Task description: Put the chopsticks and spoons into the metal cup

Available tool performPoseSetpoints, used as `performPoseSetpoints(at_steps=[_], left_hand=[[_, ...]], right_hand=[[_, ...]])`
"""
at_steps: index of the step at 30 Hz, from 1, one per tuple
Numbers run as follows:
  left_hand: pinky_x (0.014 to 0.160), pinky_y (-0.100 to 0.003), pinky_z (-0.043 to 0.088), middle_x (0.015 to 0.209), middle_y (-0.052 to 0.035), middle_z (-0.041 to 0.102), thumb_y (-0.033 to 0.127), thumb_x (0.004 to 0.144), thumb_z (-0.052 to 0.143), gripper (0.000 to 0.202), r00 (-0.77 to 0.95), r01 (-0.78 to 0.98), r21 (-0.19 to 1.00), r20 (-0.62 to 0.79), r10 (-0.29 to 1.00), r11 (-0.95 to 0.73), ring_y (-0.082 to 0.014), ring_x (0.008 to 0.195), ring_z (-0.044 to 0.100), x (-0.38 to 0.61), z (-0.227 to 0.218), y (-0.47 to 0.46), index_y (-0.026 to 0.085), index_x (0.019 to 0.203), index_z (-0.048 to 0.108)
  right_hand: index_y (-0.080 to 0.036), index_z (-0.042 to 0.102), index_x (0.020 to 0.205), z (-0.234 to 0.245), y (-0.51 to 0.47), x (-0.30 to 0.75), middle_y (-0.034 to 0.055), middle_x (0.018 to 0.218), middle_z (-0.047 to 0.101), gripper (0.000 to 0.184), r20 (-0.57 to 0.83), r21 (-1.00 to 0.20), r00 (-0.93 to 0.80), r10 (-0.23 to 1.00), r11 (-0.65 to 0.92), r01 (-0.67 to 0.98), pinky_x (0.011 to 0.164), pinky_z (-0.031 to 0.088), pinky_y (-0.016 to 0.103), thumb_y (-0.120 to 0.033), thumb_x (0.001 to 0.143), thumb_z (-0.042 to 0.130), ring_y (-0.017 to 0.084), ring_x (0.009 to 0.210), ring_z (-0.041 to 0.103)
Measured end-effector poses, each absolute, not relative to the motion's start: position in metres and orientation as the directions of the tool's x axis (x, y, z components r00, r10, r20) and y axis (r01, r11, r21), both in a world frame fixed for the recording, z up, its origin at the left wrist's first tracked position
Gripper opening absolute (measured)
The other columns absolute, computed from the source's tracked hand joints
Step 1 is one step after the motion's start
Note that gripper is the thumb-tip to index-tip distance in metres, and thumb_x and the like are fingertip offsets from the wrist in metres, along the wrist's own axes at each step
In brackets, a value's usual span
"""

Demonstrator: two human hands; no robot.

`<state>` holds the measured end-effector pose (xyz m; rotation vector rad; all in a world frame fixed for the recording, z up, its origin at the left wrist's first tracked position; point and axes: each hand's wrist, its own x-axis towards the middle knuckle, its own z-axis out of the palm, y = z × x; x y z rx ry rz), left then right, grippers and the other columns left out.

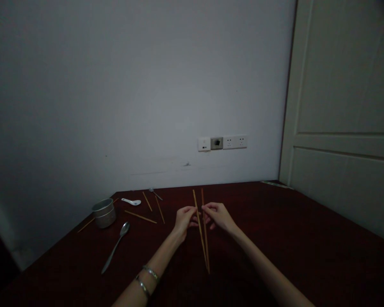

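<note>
Head view has the pair of chopsticks [204, 247] at the middle of the dark red table [307, 238], caught between both hands. The two sticks run near to far, their long axis pointing almost straight away from the person and leaning a little left at the far end. The near tips all but meet while the far tips stand slightly apart, so the pair makes a narrow V.

The left hand [185, 217] comes in from the left and the right hand [219, 215] from the right. Each is curled in and pinched on the sticks about a third of the way down from the far ends (the dim light hides which finger lies on which stick). Neither hand is spread open. The hands sit level with each other and close together across the pair, so neither is clearly nearer. Most of the sticks' length lies on the near side of the grip, toward the person. Whether the near tips rest on the table or hang just above it cannot be told.

Two bracelets [147, 279] ring the left wrist. Out to the left lies a metal spoon [117, 245], bowl at its far end. Beyond it a metal cup [104, 212] stands near the table's left edge, with a white spoon [131, 201] just to its far right. Loose chopsticks [141, 217] lie scattered between the cup and the hands. Wall sockets [222, 142] sit above the far edge, and a door [345, 128] closes the right side.
</note>
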<state>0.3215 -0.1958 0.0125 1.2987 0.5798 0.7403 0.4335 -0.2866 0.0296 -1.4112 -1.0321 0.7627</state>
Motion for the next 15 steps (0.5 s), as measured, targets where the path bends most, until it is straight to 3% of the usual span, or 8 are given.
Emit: performPoseSetpoints(at_steps=[15], left_hand=[[0.043, -0.022, 0.047, 0.071, -0.0067, 0.064, 0.034, 0.064, 0.065, 0.025, 0.651, -0.128, 0.982, -0.021, 0.759, 0.137, -0.0109, 0.050, 0.057, 0.310, -0.004, -0.201, 0.012, 0.074, 0.061]], right_hand=[[-0.012, 0.058, 0.083, 0.006, -0.277, 0.427, 0.0022, 0.062, 0.063, 0.023, -0.004, -0.996, 0.400, 0.917, -0.038, 0.078, 0.032, 0.043, 0.015, -0.033, 0.077, 0.050, 0.009, 0.044, 0.057]])
